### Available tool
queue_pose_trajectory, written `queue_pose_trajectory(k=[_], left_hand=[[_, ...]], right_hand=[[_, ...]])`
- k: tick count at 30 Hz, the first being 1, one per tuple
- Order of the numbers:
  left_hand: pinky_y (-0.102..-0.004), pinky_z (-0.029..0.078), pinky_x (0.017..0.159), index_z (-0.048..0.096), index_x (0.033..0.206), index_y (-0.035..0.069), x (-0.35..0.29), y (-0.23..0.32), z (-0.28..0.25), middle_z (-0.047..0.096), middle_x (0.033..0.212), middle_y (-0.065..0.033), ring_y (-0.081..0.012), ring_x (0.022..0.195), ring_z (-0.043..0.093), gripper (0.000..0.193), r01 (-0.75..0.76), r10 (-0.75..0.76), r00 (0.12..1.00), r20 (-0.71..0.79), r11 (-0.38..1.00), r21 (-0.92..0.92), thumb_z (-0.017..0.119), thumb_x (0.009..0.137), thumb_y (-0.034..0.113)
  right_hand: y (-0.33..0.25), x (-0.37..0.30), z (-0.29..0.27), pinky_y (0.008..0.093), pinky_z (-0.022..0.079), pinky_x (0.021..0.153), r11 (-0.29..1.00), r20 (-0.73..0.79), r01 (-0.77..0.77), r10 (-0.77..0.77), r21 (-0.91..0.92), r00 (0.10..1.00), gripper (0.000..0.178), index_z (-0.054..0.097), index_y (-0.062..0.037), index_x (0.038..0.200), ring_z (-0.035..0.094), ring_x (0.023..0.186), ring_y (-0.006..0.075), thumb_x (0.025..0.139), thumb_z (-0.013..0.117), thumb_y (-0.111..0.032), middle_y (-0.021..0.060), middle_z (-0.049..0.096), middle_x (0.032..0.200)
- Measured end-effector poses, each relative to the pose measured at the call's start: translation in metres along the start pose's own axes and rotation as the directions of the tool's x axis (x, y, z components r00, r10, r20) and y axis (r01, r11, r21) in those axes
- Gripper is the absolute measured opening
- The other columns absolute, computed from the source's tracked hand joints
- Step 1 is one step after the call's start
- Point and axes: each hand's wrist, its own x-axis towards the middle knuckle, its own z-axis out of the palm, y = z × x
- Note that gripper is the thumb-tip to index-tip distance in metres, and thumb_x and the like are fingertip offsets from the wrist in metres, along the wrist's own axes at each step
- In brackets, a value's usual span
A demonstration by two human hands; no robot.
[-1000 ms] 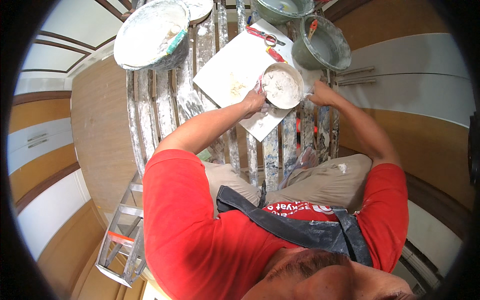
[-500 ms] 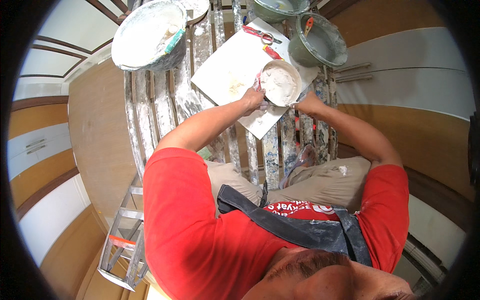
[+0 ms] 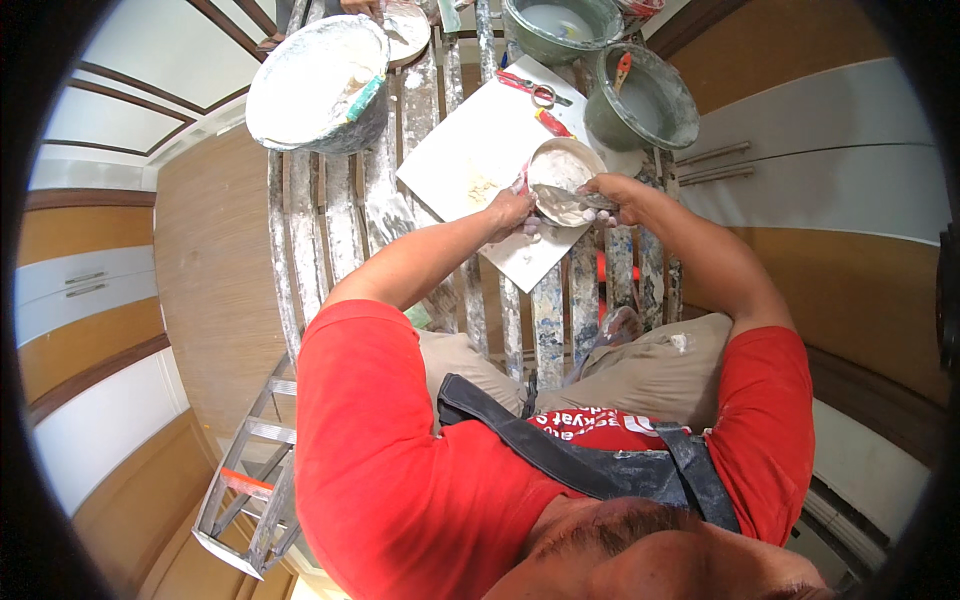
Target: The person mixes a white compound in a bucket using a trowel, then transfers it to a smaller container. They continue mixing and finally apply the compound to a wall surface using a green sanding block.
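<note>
White paste [image 3: 558, 170] seemingly being worked with putty knife [image 3: 562, 198] pinched in right hand [image 3: 617, 194]; tub [image 3: 594, 156] clasped by left hand [image 3: 511, 209], steadying needed next.

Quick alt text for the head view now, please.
A person's right hand holds a flat grey tool over a round bowl of pale paste while the left hand grips the bowl's side. Below lies a white board on paint-spattered slats, with buckets beyond.
</note>
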Motion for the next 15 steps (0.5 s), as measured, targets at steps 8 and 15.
queue_pose_trajectory(k=[8,15], left_hand=[[-0.0314,0.059,0.072,0.037,0.145,0.015,0.014,-0.008,-0.011,0.061,0.108,-0.0076,-0.0161,0.083,0.062,0.046,0.027,-0.028,1.000,0.006,0.999,0.038,0.051,0.101,0.016],[-0.0335,0.061,0.075,0.041,0.140,0.013,-0.004,0.006,-0.006,0.062,0.106,-0.0083,-0.0197,0.087,0.066,0.043,0.007,-0.005,1.000,-0.016,0.995,0.102,0.054,0.100,0.019]], right_hand=[[-0.009,-0.011,-0.051,0.0323,0.034,0.039,0.968,-0.045,0.114,-0.127,-0.225,0.991,0.026,0.067,-0.0095,0.085,0.045,0.044,0.0118,0.090,0.057,-0.033,0.0019,0.061,0.067],[0.005,-0.009,-0.023,0.0438,0.054,0.070,0.086,0.108,0.253,-0.742,-0.964,0.662,0.019,0.070,-0.0013,0.083,0.068,0.078,0.0343,0.079,0.063,-0.018,0.0203,0.068,0.082]])
